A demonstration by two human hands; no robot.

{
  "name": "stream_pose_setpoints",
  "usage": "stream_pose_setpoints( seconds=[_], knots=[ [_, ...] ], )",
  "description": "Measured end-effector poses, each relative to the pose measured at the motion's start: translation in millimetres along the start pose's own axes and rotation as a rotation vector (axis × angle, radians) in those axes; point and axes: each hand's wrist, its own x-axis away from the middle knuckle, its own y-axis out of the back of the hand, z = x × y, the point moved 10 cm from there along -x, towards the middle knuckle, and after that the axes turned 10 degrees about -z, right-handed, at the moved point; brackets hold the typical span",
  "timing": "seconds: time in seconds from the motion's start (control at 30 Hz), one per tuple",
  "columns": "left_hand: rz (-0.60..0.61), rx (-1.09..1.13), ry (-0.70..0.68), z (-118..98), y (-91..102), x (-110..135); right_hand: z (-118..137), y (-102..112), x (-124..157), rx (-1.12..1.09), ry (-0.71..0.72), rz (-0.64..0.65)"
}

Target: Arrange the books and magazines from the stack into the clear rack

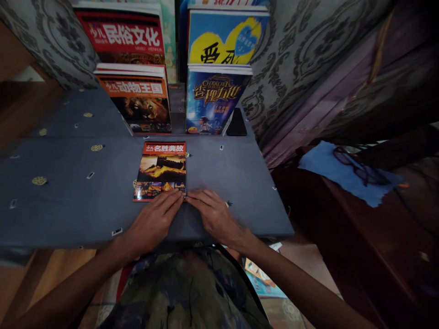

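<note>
A small book [161, 167] with a red title band and a golden wall picture lies closed on the cloth-covered table. Over its lower right edge is my left hand [159, 217], fingers pressed together and tips at the corner. My right hand [212, 212] comes from the other side, its bent fingers closed at that same corner. The fingertips of both hands nearly meet there. My thumbs are mostly hidden, as is the bottom right of the cover.
Behind stand stacked books: an orange lion-cover book [142, 98], a red book [126, 39], a blue-purple book [214, 100] and a blue-yellow book [224, 36]. A dark phone [237, 122] lies beside them. At right, glasses [363, 169] rest on a blue cloth [320, 160].
</note>
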Motion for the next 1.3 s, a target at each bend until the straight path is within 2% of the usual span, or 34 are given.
stream_pose_setpoints(
  seconds=[0.2, 0.3, 0.5, 0.73, 0.87, 0.97, 1.1, 1.3],
  knots=[
    [-0.019, -0.121, 0.083, -15.1, -5.4, 6.3, 1.6, -12.6, 1.3, -0.037, 0.061, 0.035],
    [-0.004, -0.156, 0.111, -16.6, -8.8, 7.8, -0.8, -14.2, 3.0, -0.048, 0.048, 0.044],
    [-0.012, -0.127, 0.076, -14.8, 0.0, 19.9, 2.2, -18.7, 8.6, -0.002, 0.099, 0.076],
    [-0.079, -0.065, 0.194, 10.9, 23.3, 51.4, 3.6, -20.5, 9.4, 0.061, 0.115, 0.094],
    [-0.168, -0.03, 0.264, 30.8, 39.3, 62.9, 6.3, -14.9, 2.3, 0.051, 0.087, 0.097],
    [-0.214, -0.032, 0.257, 39.0, 50.1, 58.4, 6.7, -10.2, -6.7, 0.049, 0.032, 0.086],
    [-0.232, -0.06, 0.261, 47.2, 56.5, 44.8, 3.9, -14.2, -19.1, 0.086, -0.03, 0.125],
    [-0.226, -0.048, 0.293, 65.4, 53.5, 30.6, -15.3, -27.9, -47.3, 0.12, -0.113, 0.146]
  ],
)
